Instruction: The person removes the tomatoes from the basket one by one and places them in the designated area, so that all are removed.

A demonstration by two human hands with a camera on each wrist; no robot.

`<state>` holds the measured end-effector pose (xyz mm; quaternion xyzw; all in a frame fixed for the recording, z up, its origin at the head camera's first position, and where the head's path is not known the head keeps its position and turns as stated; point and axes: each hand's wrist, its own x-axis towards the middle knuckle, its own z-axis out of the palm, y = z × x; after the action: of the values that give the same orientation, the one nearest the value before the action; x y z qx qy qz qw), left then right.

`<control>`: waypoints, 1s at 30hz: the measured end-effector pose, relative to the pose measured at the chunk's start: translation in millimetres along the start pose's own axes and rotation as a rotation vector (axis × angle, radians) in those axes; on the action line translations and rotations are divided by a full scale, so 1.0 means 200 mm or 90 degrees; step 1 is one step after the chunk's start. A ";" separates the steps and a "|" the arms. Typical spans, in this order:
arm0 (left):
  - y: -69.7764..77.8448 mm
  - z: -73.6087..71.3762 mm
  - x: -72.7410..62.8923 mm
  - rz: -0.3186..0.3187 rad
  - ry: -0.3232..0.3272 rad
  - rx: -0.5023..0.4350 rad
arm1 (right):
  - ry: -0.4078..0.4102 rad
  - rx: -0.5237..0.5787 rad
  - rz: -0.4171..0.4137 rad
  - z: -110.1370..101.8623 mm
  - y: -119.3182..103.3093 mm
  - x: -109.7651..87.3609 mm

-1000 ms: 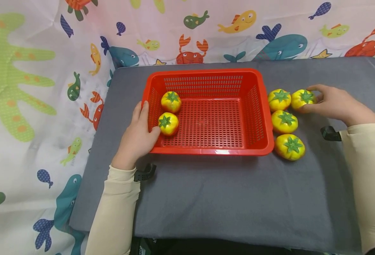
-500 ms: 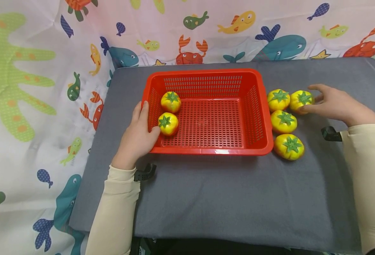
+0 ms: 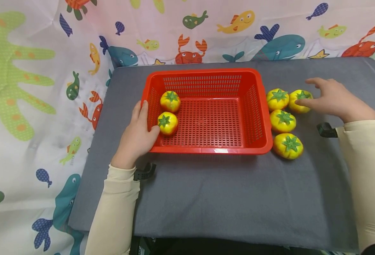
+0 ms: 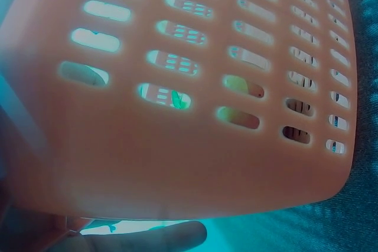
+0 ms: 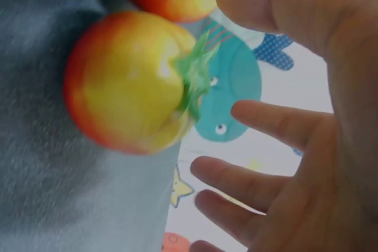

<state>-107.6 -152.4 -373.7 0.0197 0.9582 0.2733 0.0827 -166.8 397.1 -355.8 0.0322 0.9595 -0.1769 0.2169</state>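
Observation:
My left hand [image 3: 137,136] grips the left end of the red plastic basket [image 3: 211,151], with the thumb over the rim near the front corner. In the left wrist view the basket's slotted wall [image 4: 177,163] fills most of the frame. Two yellow-red toy tomatoes [image 3: 167,123] with green star-shaped tops sit inside at the left. My right hand [image 3: 340,99] hovers with spread fingers just right of another toy tomato [image 3: 300,101]. In the right wrist view the palm faces this tomato [image 5: 130,84], and a gap shows between it and the fingertips.
Several more toy tomatoes [image 3: 283,121] line the basket's right side. Everything stands on a grey cloth-covered table [image 3: 222,198]. A white curtain [image 3: 162,32] printed with sea animals hangs behind the table and along its left.
My right hand has lifted slightly away from the far-right tomato and its fingers have spread wider. The left hand and the basket stay in place.

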 end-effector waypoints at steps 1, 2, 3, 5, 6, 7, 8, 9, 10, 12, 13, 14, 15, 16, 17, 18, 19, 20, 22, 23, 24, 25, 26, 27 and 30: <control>0.00 0.00 0.00 0.000 -0.001 0.000 | 0.005 0.000 -0.002 0.00 -0.01 0.00; 0.00 0.00 0.00 0.000 -0.001 0.000 | 0.010 -0.002 -0.005 0.00 -0.02 0.00; 0.00 0.00 0.00 0.001 -0.001 0.000 | 0.016 -0.005 -0.007 0.00 -0.04 0.00; 0.00 0.00 0.00 0.002 -0.002 0.001 | 0.026 -0.009 -0.017 -0.01 -0.06 0.00; 0.00 0.00 0.00 0.002 -0.001 0.002 | 0.031 -0.011 -0.022 -0.01 -0.08 0.00; 0.00 0.00 0.00 0.002 0.000 0.003 | 0.034 -0.012 -0.028 -0.01 -0.09 -0.01; 0.00 0.00 0.00 0.001 0.001 0.005 | 0.036 -0.013 -0.033 -0.01 -0.11 -0.01; 0.00 0.00 0.00 0.001 0.001 0.007 | 0.039 -0.015 -0.036 -0.01 -0.13 -0.01; 0.00 0.00 0.00 0.000 0.003 0.009 | 0.040 -0.015 -0.039 -0.01 -0.14 -0.01; 0.00 0.00 0.00 0.000 0.004 0.014 | 0.040 -0.012 -0.045 -0.02 -0.18 -0.01; 0.00 0.00 0.00 0.000 0.005 0.017 | 0.040 -0.009 -0.047 -0.02 -0.19 0.00; 0.00 0.00 0.01 0.000 0.005 0.019 | 0.039 -0.005 -0.049 -0.02 -0.21 0.00; 0.00 0.00 0.01 -0.001 0.005 0.020 | 0.041 -0.001 -0.054 -0.03 -0.22 0.00; 0.00 0.00 0.01 -0.002 0.005 0.022 | 0.041 0.005 -0.059 -0.03 -0.24 0.01; 0.00 0.00 0.01 -0.002 0.005 0.022 | 0.041 0.011 -0.064 -0.03 -0.25 0.01; 0.00 0.00 0.01 -0.003 0.005 0.022 | 0.041 0.015 -0.070 -0.03 -0.26 0.02; 0.00 0.00 0.01 -0.003 0.006 0.022 | 0.042 0.019 -0.074 -0.03 -0.28 0.02; 0.00 0.00 0.01 -0.004 0.005 0.021 | 0.041 0.024 -0.078 -0.03 -0.29 0.02; 0.00 0.00 0.01 -0.005 0.003 0.024 | 0.039 0.034 -0.083 -0.04 -0.32 0.03; 0.00 0.00 0.00 -0.006 0.002 0.024 | 0.040 0.040 -0.086 -0.04 -0.34 0.03; 0.01 0.00 0.00 -0.007 0.002 0.026 | 0.041 0.047 -0.089 -0.04 -0.35 0.03; 0.01 0.00 0.00 -0.007 0.001 0.027 | 0.042 0.054 -0.089 -0.05 -0.37 0.03; 0.01 0.00 0.00 -0.008 0.001 0.029 | 0.044 0.058 -0.092 -0.05 -0.38 0.03; 0.01 0.00 0.00 -0.008 0.002 0.030 | 0.047 0.061 -0.095 -0.05 -0.39 0.03; 0.01 -0.01 0.00 -0.008 0.005 0.033 | 0.053 0.071 -0.101 -0.05 -0.44 0.02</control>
<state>-107.2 -151.1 -371.5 0.0150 0.9653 0.2483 0.0799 -187.0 318.8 -319.8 -0.0247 0.9558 -0.2455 0.1599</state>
